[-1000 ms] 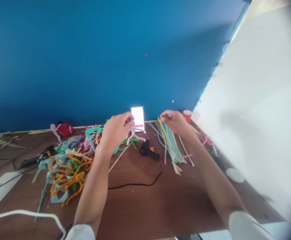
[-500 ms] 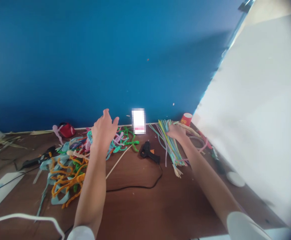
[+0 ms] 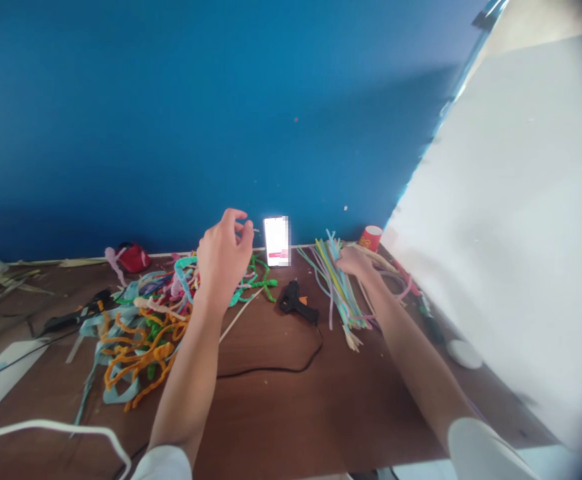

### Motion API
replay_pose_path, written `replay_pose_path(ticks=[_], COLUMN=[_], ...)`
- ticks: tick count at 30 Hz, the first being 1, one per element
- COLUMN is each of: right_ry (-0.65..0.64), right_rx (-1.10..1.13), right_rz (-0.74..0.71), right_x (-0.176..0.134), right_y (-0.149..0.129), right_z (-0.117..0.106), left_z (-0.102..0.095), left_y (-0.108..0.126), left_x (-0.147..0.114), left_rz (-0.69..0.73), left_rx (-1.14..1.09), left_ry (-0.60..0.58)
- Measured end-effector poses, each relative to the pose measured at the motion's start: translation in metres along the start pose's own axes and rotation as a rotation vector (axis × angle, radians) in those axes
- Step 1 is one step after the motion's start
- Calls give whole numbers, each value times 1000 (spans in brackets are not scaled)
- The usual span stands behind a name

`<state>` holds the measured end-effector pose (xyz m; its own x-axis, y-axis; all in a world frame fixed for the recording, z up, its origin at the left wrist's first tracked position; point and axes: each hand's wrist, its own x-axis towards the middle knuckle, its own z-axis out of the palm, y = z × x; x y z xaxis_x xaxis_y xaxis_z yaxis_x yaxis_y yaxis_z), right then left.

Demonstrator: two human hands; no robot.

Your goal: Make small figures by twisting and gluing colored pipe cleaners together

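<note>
My right hand (image 3: 355,260) is closed at the upper part of a bundle of long, thin pastel pipe cleaners (image 3: 341,287), blue, yellow and lilac. Its fingertips pinch at the strands; exactly how many they hold is hidden. My left hand (image 3: 227,257) hovers over the right side of a heap of bent pipe cleaners, its fingers loosely curled and apart, holding nothing. Orange pipe cleaners (image 3: 163,353) lie at the front of that heap, and green ones (image 3: 271,283) stick out past the hand. Between my hands rests a black glue gun (image 3: 295,301).
A lit phone (image 3: 275,240) leans on the blue wall. At the back right stands a red paper cup (image 3: 371,238), with a white disc (image 3: 465,354) nearer. A black cable (image 3: 271,369) crosses the brown table; a white cable (image 3: 45,424) curves at the lower left.
My left hand has shifted right and slightly up, its fingers curling more. My right hand stays at the bundle, where a light blue tip now pokes up higher.
</note>
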<state>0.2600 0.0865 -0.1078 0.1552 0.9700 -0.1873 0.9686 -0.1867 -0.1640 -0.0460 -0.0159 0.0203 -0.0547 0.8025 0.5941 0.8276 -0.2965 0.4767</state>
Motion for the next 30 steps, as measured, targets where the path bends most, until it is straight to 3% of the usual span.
replay_pose_path(ticks=[11, 19, 21, 24, 27, 30], right_ry=[240, 391, 413, 449, 443, 390], right_rx=[220, 431, 460, 517, 602, 729], right_rz=[-234, -388, -399, -417, -438, -452], right_x=[-17, -41, -47, -51, -50, -47], right_y=[-1, -10, -12, -14, -14, -14], right_z=[-26, -50, -54, -55, -54, -53], left_z=[4, 9, 14, 33, 64, 99], left_y=[11, 13, 18, 31, 44, 53], left_x=[-4, -5, -9, -25, -50, -74], left_rz=[63, 96, 112, 205, 452, 568], left_rx=[-281, -210, -167, -130, -161, -113], left_ry=[-90, -187, -255, -475, -770, -896])
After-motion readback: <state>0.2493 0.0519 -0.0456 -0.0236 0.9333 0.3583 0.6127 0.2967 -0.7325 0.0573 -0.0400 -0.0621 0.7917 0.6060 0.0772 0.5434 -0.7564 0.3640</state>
